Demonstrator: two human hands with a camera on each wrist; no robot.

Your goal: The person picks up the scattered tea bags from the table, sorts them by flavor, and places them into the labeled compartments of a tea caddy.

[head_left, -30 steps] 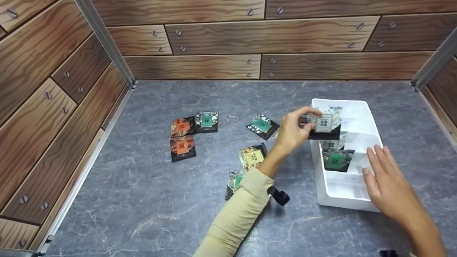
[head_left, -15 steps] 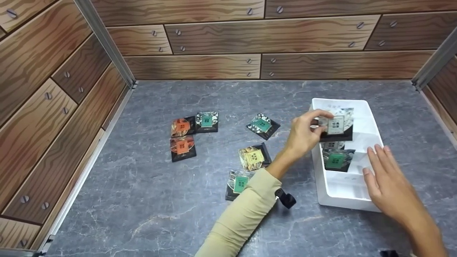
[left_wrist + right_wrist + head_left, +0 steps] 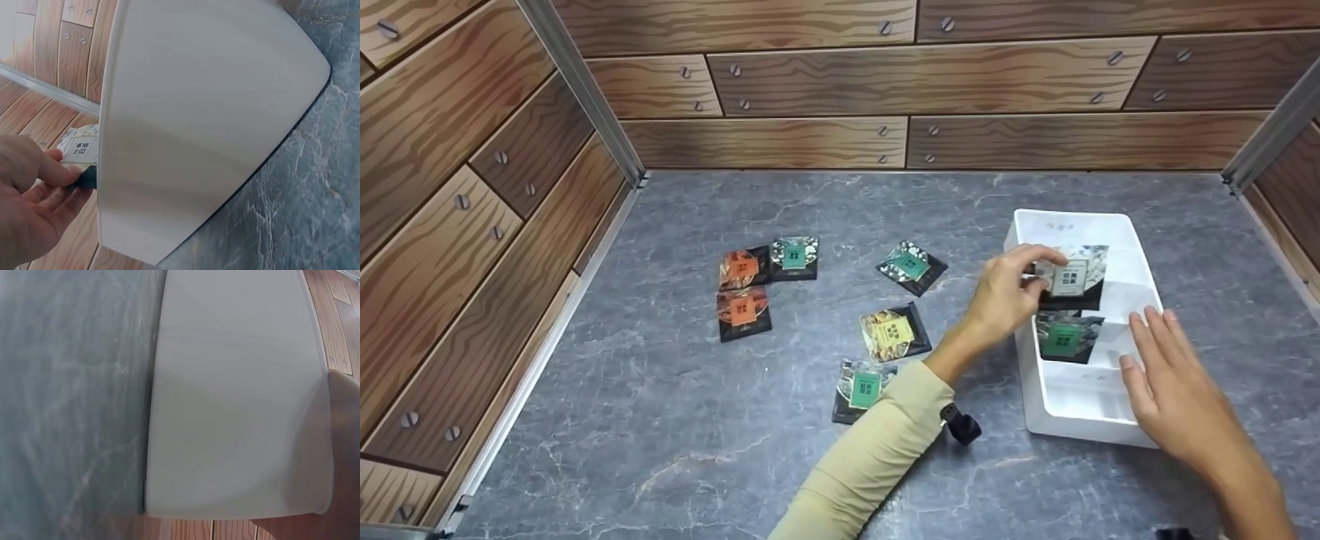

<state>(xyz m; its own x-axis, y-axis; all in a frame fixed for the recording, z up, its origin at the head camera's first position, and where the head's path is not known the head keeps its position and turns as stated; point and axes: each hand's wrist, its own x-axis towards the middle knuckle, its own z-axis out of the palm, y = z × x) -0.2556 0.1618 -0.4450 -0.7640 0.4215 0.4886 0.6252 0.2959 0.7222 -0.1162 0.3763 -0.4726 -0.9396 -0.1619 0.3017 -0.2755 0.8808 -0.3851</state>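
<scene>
Between thumb and fingers, my left hand [image 3: 1006, 294] pinches a black-and-white sachet with a pale label [image 3: 1070, 277] by its left edge. It is held over the middle of a white divided box [image 3: 1031, 390]. In the left wrist view the box's outer wall [image 3: 185, 124] hides part of the pinched sachet [image 3: 81, 147]. A green-labelled sachet [image 3: 1063, 339] leans in a compartment just in front of it. My right hand [image 3: 1185, 394] rests on the box's right rim, fingers straight. Only part of that hand [image 3: 346, 439] shows in the right wrist view, beside the wall.
On the grey marbled table, left of the box, lie two orange-labelled sachets [image 3: 743, 311], a yellow-labelled one [image 3: 894, 332] and several green-labelled ones [image 3: 911, 265]. My left sleeve partly covers the nearest green sachet [image 3: 859, 391]. Wood-patterned walls [image 3: 810, 75] enclose the table.
My left hand has carried the pinched sachet rightward, then nearer to me and over the box, covering the white sachet that showed behind the green one. The right hand has stayed in place.
</scene>
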